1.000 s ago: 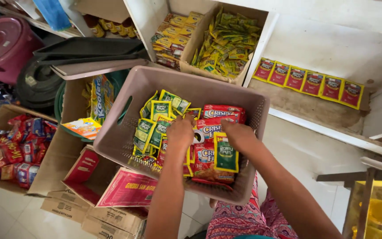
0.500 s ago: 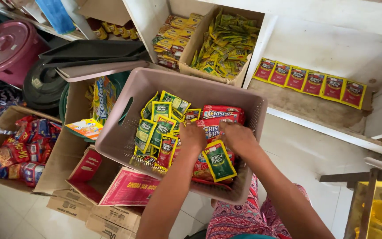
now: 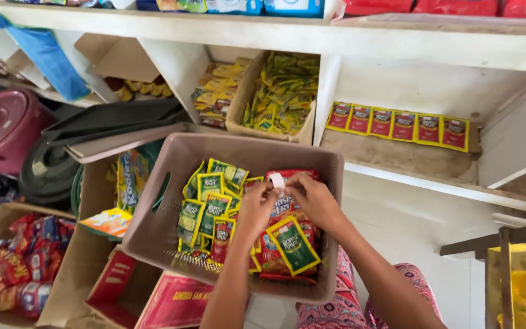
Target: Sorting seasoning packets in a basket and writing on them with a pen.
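Here, going from the left, we see a cardboard box [image 3: 13, 268] of red packets, then the plastic basket [image 3: 171, 201] half filled with sachets [image 3: 211, 210]. Our left hand [image 3: 257, 204] and right hand [image 3: 312, 198] together pinch a small white piece [image 3: 277, 181] above it. Shelves [image 3: 421, 161] on the right hold more packets; nothing blocks us.

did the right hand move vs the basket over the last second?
Yes. The right hand has shifted toward the far rim of the basket, up off the green packets, and now meets the left hand on a small white piece.
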